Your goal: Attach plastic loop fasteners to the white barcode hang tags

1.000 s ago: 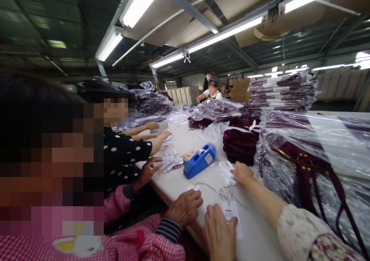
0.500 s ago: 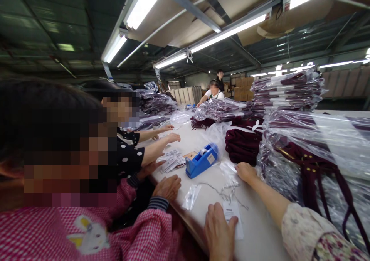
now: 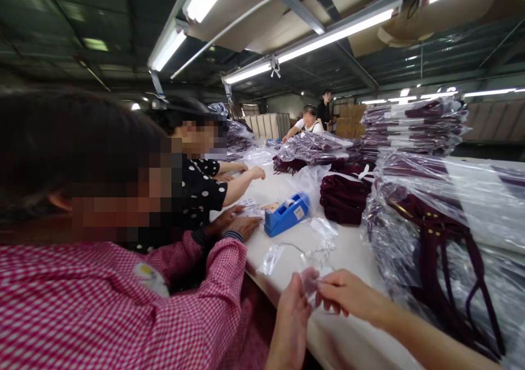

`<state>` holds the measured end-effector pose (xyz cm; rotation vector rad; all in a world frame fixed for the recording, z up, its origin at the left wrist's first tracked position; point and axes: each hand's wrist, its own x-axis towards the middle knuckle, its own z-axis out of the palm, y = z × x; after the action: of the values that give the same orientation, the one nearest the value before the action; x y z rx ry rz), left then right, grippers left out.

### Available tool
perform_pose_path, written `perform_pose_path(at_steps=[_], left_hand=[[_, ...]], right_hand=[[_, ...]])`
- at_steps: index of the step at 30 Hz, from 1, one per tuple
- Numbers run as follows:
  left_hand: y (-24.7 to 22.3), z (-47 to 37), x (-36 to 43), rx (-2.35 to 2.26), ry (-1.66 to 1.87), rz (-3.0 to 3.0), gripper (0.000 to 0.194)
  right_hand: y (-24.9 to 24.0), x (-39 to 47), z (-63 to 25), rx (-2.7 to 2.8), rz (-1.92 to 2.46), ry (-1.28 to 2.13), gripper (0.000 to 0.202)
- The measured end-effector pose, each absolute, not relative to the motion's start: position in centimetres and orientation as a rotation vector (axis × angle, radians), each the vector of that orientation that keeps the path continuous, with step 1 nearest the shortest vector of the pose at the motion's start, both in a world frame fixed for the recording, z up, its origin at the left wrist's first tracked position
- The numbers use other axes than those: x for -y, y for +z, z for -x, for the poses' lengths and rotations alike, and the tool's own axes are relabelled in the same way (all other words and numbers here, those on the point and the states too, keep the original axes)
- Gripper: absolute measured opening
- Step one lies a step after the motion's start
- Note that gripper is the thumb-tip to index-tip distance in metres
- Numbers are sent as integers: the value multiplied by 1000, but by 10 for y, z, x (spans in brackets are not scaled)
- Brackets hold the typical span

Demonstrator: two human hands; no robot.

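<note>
My left hand (image 3: 294,305) and my right hand (image 3: 348,291) are close together above the near edge of the white table (image 3: 348,250). Between them they hold a small clear plastic bag (image 3: 310,287), which the right thumb and fingers pinch at its side. The left fingers are bent behind the bag and show through it. Just past my hands lie a loose clear plastic bag (image 3: 270,259) and thin strings, partly hidden by the held bag. A blue tape dispenser (image 3: 287,216) stands farther up the table.
At my left, a co-worker in a pink checked sleeve (image 3: 225,274) handles small cards by the dispenser; another wears polka dots (image 3: 200,187). Right of the dispenser is a folded maroon garment (image 3: 344,198). Plastic-wrapped maroon garments (image 3: 414,121) are stacked at the right.
My right hand has come back from the plastic farther up the table to meet my left, with a clear bag now between them. My left hand has lifted off the white card.
</note>
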<state>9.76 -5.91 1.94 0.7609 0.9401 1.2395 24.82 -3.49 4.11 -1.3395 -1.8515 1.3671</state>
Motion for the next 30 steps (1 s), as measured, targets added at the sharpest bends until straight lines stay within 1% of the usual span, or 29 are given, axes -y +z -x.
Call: perform_pose_path(at_steps=[3, 5, 6, 7, 10, 11, 13, 14, 15, 18, 21, 24, 27, 28, 30], left_hand=[[7, -100, 79, -986, 1346, -651, 34], [-1, -98, 86, -1025, 1345, -637, 29], [-4, -96, 88, -1043, 1343, -631, 28], [-6, -94, 88, -1062, 1342, -627, 27], [-8, -87, 86, -1102, 1339, -618, 26], [-7, -86, 85, -1102, 1337, -612, 26], [-6, -83, 83, -1101, 1329, -586, 27], [-6, -83, 83, -1103, 1321, -567, 28], [-7, -82, 83, -1106, 1313, -546, 29], [-11, -80, 83, -1112, 1285, -492, 30], [-16, -78, 84, -1099, 1249, -499, 29], [-19, -77, 83, -1078, 1227, -508, 26], [-21, -76, 81, -1083, 1211, -497, 26], [-22, -76, 80, -1089, 1204, -501, 26], [-24, -76, 80, -1098, 1198, -520, 26]], right_hand=[[27, 61, -243, 1896, 1302, 1384, 35], [25, 55, -247, 2020, 1386, 1227, 36], [25, 48, -251, 2085, 1466, 1076, 36], [25, 38, -255, 2093, 1540, 935, 32], [23, 7, -263, 2057, 1672, 721, 15], [20, -1, -264, 2045, 1715, 676, 18], [13, -10, -261, 2024, 1788, 605, 31], [9, -13, -258, 2018, 1814, 579, 34], [5, -14, -256, 2014, 1834, 556, 32], [-1, -13, -250, 2008, 1866, 505, 20], [-1, -13, -249, 2020, 1860, 477, 16], [0, -15, -249, 2022, 1852, 460, 19], [-1, -19, -248, 1997, 1884, 449, 31], [-1, -21, -247, 1994, 1892, 446, 32], [-1, -24, -246, 2004, 1890, 448, 24]])
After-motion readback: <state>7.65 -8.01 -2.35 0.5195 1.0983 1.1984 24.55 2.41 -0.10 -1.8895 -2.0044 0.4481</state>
